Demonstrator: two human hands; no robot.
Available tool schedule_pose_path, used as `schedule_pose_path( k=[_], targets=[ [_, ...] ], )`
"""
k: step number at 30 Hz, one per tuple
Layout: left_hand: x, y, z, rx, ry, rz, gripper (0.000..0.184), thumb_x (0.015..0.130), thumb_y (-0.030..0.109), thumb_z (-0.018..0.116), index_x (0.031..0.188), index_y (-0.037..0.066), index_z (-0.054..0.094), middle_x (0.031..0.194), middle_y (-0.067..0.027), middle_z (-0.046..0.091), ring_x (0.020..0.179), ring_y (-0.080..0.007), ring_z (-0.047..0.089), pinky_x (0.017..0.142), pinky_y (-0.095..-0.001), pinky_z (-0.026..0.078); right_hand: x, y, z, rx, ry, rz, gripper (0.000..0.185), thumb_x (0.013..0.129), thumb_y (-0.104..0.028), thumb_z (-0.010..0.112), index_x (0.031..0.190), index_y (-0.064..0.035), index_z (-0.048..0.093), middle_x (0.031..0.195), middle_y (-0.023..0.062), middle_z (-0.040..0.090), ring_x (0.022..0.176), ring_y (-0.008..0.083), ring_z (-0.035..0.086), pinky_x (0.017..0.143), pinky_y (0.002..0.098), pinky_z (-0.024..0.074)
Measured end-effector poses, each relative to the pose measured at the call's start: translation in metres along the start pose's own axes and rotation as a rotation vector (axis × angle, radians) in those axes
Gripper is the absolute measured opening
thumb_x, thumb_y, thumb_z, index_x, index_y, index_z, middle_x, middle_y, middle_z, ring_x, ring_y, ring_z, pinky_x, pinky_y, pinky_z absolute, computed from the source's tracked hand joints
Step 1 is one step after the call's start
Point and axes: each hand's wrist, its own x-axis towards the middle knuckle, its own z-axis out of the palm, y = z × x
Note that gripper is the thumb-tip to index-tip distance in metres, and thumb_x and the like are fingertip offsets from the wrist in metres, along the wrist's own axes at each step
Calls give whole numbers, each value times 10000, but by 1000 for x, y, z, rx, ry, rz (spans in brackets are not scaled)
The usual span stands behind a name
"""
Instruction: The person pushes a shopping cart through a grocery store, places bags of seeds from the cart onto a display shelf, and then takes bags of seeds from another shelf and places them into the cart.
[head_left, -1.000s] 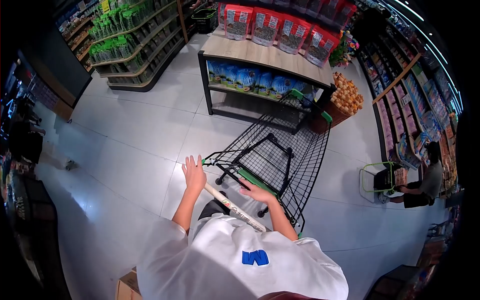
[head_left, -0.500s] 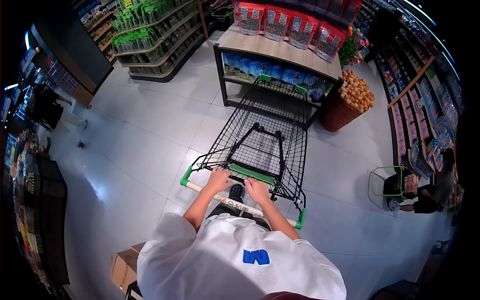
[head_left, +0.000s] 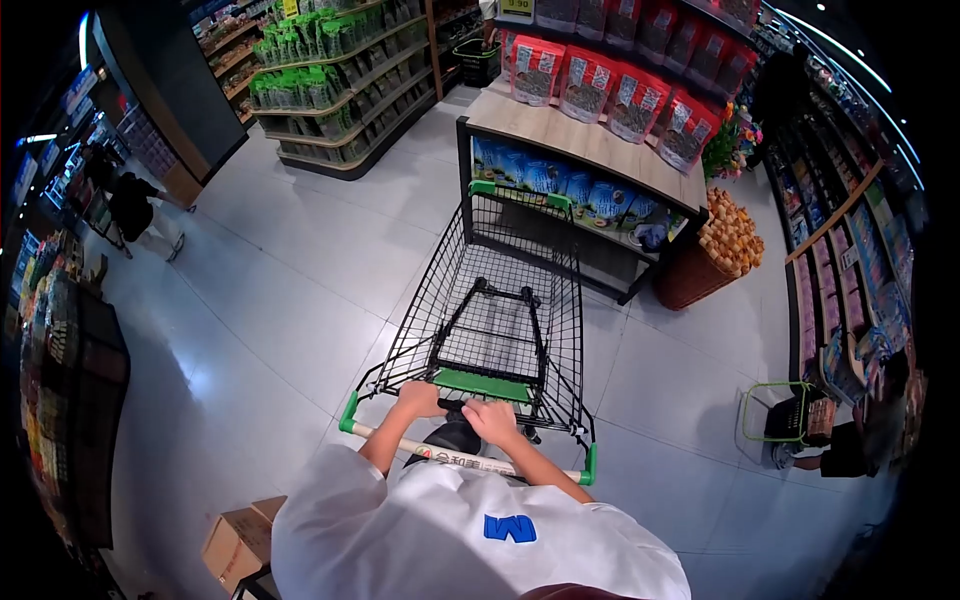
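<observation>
Both forearms lie across the pale handle of a black wire shopping cart with green corner pieces. My left hand is closed, with fingers curled down, just beyond the handle. Beside it, my right hand is also closed, close to the cart's rear edge. A small dark part shows between the hands; whether either hand grips it is hidden. The green flap lies just ahead of my hands. No goods are visible in the cart's basket.
The cart's front stands close to a wooden display table with red pouches. A wicker basket stands right of it, shelves of green-topped packs at the far left. A person with a shopping basket is low at right; another walks at left.
The cart's front has swung left relative to the display table and come nearer to it. My hands have shifted slightly left and down with the cart. The person at left has moved.
</observation>
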Motion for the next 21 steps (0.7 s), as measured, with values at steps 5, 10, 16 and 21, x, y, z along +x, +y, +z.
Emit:
schedule_pose_path(
  k=[5,10,16,21],
  targets=[
    [34,2,-5,-31,48,-131,416,605,485,635,765,104,683,739,-100,649,723,-251,631,641,-350,491,40,43,4,31,-65,-70,261,841,-308,433,806,-87,569,675,129,606,612,305,583,538,407,441],
    [88,16,-28,-107,151,-243,376,603,432,643,741,84,674,716,-108,644,702,-246,633,620,-342,488,97,96,-25,74,-161,-131,261,845,-314,416,839,-106,574,745,109,618,652,302,583,564,401,448],
    [176,-12,-57,-169,183,-365,324,610,382,640,731,84,671,731,-110,645,712,-242,634,613,-346,490,200,160,-22,91,-204,-223,236,832,-295,429,816,-113,579,737,97,614,644,297,581,563,397,444],
    [212,-52,-60,-230,253,-464,294,612,346,656,714,71,665,700,-111,640,690,-254,635,609,-353,492,269,161,-14,107,-251,-277,239,836,-286,442,793,-109,596,700,104,605,626,295,578,545,392,433]
  ],
)
